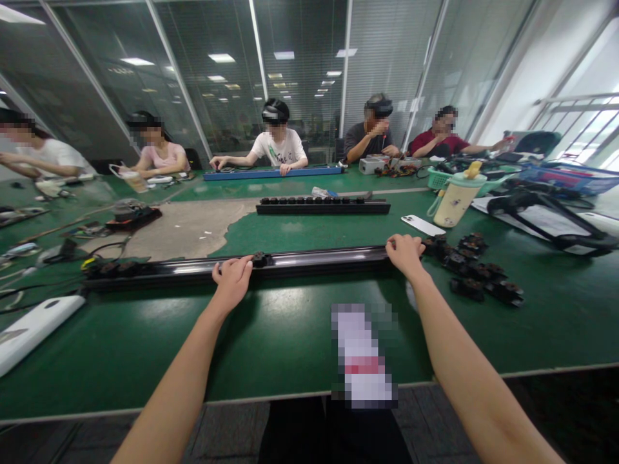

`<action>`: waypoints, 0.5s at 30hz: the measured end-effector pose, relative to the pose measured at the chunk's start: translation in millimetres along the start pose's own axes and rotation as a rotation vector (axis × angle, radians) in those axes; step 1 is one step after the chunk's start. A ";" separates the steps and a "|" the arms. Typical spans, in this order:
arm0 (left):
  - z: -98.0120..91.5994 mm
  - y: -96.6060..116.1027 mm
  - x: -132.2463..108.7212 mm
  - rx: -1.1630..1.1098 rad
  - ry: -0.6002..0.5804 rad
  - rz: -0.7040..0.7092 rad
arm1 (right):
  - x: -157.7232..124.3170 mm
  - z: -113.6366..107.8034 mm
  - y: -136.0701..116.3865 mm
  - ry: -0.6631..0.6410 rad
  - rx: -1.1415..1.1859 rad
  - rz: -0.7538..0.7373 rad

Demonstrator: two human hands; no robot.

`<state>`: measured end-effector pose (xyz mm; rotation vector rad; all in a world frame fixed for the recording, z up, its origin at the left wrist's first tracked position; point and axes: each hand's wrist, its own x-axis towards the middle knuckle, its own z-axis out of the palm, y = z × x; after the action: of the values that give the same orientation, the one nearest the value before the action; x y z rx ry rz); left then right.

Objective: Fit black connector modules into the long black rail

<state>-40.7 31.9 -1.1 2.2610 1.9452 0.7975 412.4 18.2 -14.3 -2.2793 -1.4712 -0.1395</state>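
Note:
A long black power-strip rail (309, 259) lies across the green table (271, 341) in front of me. My left hand (233, 278) grips the rail near its middle, fingers curled over the front edge, right beside a black socket module (260, 259) seated in it. My right hand (404, 252) is closed on the rail's right end. Several loose black socket modules (476, 270) lie just right of that hand. More modules sit in the rail's left end (116, 267).
A second black strip (323, 205) lies further back, a blue one (273, 173) before the person opposite. A white phone (422, 225), a cream bottle (455, 200), a white strip (33, 328) at left and cables surround me. Several people sit around the table.

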 end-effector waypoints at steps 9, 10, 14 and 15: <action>4.6 -1.5 -0.3 -0.034 0.033 0.054 | 2.0 2.1 1.2 -0.004 -0.010 -0.001; 4.9 -1.8 -0.3 -0.041 0.035 0.061 | 1.8 1.9 0.9 -0.003 -0.012 -0.001; 4.8 -1.2 -1.2 -0.055 0.016 0.077 | 0.6 0.8 0.0 -0.004 -0.015 0.001; 4.6 -0.5 -1.5 -0.054 0.009 0.079 | 0.5 0.5 -0.1 -0.006 -0.014 0.002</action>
<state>-39.3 31.9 -5.8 2.3200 1.8247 0.8587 412.4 18.8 -14.7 -2.2946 -1.4758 -0.1429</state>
